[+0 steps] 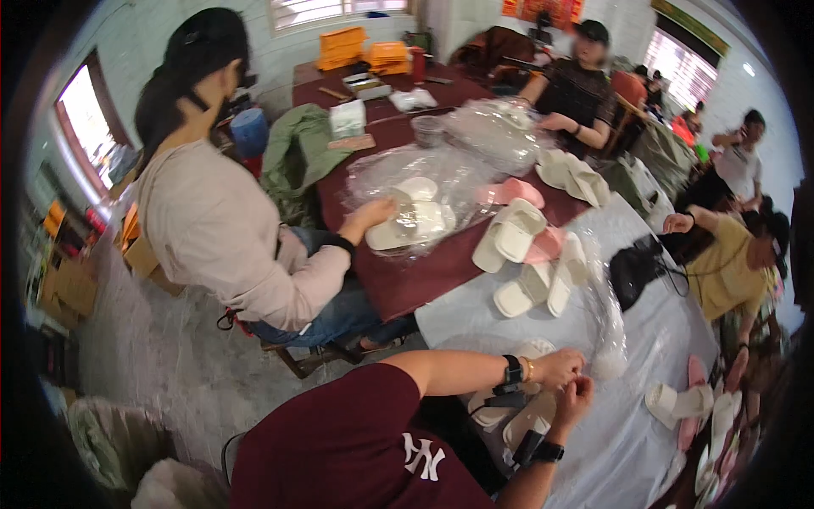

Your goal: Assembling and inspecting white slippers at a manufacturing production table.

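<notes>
My left hand (557, 367) and my right hand (574, 400) come close together over the grey-white sheet, fingers pinched. What they hold, if anything, is too small to make out. Beneath my forearms and hands lie white slide slippers (530, 420), partly hidden by my wrists. Just beyond my fingers a clear plastic bag (609, 339) stretches along the sheet. Farther off, a pair of white slippers (534, 288) lies beside more white slippers (511, 233) and a pink slipper (545, 246). Dark straps with small black devices are around both my wrists.
At the left, a seated co-worker's hand (369, 216) touches white slippers in clear plastic on the maroon tabletop (398, 284). Across the table another person handles plastic-wrapped goods (500, 131). To the right are a black bag (636, 271), a person in yellow (725, 263), and several white and pink slippers (678, 403).
</notes>
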Motion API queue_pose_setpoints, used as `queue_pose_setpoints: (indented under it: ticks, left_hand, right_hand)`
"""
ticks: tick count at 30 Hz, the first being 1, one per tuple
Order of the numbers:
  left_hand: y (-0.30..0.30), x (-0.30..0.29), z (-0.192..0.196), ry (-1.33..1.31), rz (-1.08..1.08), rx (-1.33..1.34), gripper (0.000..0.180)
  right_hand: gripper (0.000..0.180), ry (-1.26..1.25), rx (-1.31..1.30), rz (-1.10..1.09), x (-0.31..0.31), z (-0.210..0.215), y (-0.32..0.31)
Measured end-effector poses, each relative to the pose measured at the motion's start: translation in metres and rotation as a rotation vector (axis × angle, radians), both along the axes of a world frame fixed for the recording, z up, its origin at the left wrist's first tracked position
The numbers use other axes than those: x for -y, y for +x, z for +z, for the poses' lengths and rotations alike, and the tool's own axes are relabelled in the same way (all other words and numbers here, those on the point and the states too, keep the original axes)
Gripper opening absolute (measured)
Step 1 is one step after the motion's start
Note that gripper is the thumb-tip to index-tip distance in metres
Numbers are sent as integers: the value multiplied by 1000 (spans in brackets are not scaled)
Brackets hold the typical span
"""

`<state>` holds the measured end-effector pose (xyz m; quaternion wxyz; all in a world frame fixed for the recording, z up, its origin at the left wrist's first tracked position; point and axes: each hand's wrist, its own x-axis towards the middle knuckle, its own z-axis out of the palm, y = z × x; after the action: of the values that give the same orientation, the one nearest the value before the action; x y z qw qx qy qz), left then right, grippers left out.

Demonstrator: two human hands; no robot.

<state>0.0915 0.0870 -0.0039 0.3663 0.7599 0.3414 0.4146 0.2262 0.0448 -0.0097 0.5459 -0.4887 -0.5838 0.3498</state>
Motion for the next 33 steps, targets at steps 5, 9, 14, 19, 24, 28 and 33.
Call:
queue_pose_setpoints:
  ticks: [5,9,14,19,24,28,33]
  left_hand:
    - [-11,10,4,201,294,16,10]
    - [-12,14,12,162,344,-23,13]
    - [-36,42,54,388,431,-80,28]
    - [-76,101,38,185,123,-384,33]
    - [-63,108,27,64,171,-563,43]
    - [-53,83,8,28,265,-620,35]
    - [-65,74,10,119,383,-493,30]
  right_hand:
    - [2,93,242,-112,-8,-6,-17]
    - [2,160,386,-217,-4,2,-15]
    - [12,-9,215,-259,1,-8,11]
    - [30,-64,234,-341,34,-13,30]
    - [32,-258,129,-216,63,-14,11]
    - [27,-271,79,-215,73,-6,2]
    - [22,-391,-197,-133,84,5,14]
